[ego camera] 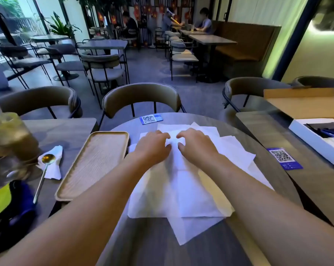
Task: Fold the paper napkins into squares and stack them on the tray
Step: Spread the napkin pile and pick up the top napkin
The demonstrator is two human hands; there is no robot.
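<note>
Several white paper napkins (183, 192) lie spread and overlapping on the round grey table (152, 244). Both hands are on the far part of the top napkin. My left hand (152, 146) and my right hand (197, 144) sit side by side, fingers curled, each pinching the napkin's paper near its far edge. A bare wooden tray (94, 164) lies to the left of the napkins, long side running away from me.
A gold spoon (45, 169) on a crumpled napkin and a drink jar (10, 135) stand at the left. QR cards (150, 119) lie at the table's far edge and at the right. An open box (316, 137) sits on the right table. Chairs ring the far side.
</note>
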